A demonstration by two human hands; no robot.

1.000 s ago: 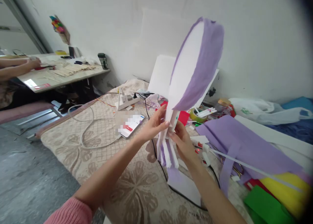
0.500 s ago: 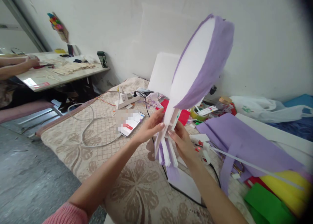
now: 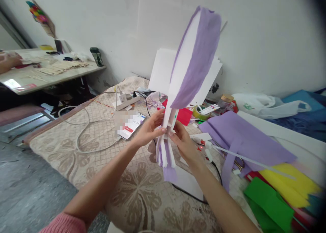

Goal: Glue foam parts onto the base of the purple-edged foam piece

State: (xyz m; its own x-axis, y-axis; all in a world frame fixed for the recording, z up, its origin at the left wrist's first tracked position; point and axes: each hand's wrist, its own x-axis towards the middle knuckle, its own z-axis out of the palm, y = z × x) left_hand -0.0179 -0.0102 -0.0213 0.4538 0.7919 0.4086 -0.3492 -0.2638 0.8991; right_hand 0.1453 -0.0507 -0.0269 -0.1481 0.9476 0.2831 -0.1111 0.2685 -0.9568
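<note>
Pinching stem of upright purple-felt-edged white foam oval; left hand, right hand fingers clamping narrow on stem, holding it vertical above floral bed.

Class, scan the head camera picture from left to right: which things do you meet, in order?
Table, bottle, phone, left hand, right hand, purple felt. The foam paddle, held by both hands, overlaps several and is left out.

So my foam oval is white with purple felt wrapped round its rim; it's up in the air, upright, leaning right, nearly edge-on; the stem of white strips hangs below, pinched between my left hand and right hand.
</note>
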